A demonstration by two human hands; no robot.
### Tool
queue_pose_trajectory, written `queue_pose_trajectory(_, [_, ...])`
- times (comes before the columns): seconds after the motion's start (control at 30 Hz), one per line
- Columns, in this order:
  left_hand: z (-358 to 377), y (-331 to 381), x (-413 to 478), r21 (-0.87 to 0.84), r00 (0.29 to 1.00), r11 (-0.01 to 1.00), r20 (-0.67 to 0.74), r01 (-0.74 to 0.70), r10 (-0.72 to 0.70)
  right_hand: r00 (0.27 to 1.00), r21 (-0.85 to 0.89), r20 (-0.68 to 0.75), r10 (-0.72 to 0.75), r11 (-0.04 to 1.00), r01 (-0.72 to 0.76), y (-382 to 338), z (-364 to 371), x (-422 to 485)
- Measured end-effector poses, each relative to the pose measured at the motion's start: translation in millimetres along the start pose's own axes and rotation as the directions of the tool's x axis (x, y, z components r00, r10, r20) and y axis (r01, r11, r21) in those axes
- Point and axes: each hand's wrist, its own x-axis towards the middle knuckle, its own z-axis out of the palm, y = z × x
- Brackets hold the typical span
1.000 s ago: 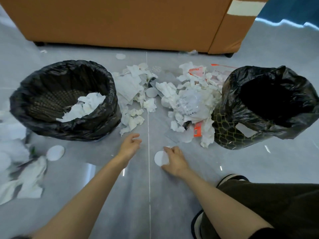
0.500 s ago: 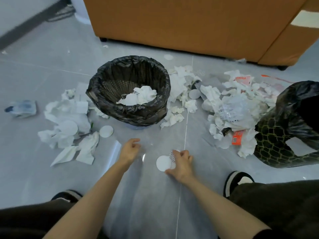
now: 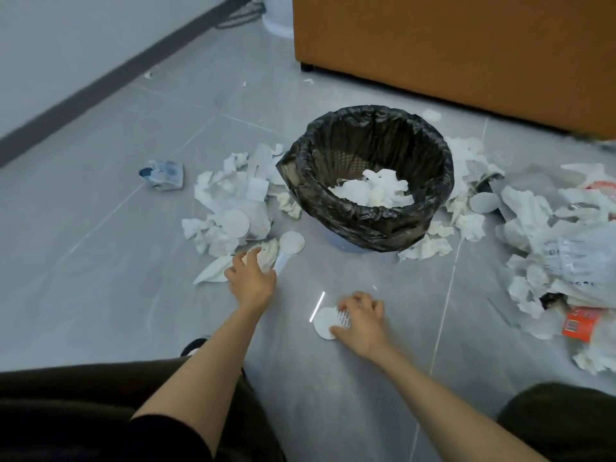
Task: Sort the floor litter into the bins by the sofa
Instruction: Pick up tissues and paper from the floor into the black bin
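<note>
A bin lined with a black bag (image 3: 333,208) stands on the grey floor with crumpled white tissue (image 3: 373,191) inside. White litter lies in a heap (image 3: 230,215) left of the bin and in a bigger heap (image 3: 546,235) to its right. My left hand (image 3: 251,278) reaches over a crumpled tissue (image 3: 268,253) at the near edge of the left heap, fingers spread and touching it. My right hand (image 3: 361,320) pinches a round white pad (image 3: 325,323) and a small patterned piece low over the floor. The second bin is out of view.
The orange sofa (image 3: 466,48) stands behind the bin. A crumpled blue and white packet (image 3: 163,175) lies apart at the left. An orange wrapper (image 3: 576,323) lies in the right heap. My knees fill the bottom corners. A wall with a dark skirting runs at the upper left.
The view has swung left, so the right-hand bin has left the frame. My left hand has moved left and forward onto the tissue heap. My right hand keeps its hold on the round pad.
</note>
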Motion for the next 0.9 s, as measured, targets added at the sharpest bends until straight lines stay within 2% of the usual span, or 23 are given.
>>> queue_pose_trajectory(0.17, [0.8,-21.6,10.8,0.083,0.981,0.991,0.156,0.105,-0.117,1.000,-0.059,-0.026,-0.003,0.998,0.002,-15.0,4.8,0.7])
queue_pose_trajectory(0.23, [6.9,-26.3,11.4,0.145,0.973,0.984,0.190,0.106,-0.133,0.999,-0.061,-0.034,0.013,0.998,-0.015,-21.2,6.7,5.3])
queue_pose_trajectory(0.4, [19.8,-31.6,10.0,0.157,0.995,0.986,0.094,-0.059,0.045,0.999,-0.044,0.009,0.036,0.998,-0.036,-34.5,1.9,23.1])
queue_pose_trajectory(0.57, [24.4,-30.0,10.2,0.118,0.973,0.970,0.114,-0.214,0.201,0.997,-0.096,0.037,0.063,0.994,-0.059,-45.3,2.6,34.7])
queue_pose_trajectory(0.77, [21.4,-1.2,13.7,-0.066,0.944,0.958,0.164,-0.279,0.287,0.988,-0.122,0.153,0.033,0.992,-0.014,-48.9,-8.1,42.5])
queue_pose_trajectory(0.9, [3.6,26.7,22.8,-0.084,0.925,0.944,0.188,-0.320,0.331,0.973,-0.178,0.232,0.006,0.983,0.036,-59.9,-24.8,45.6])
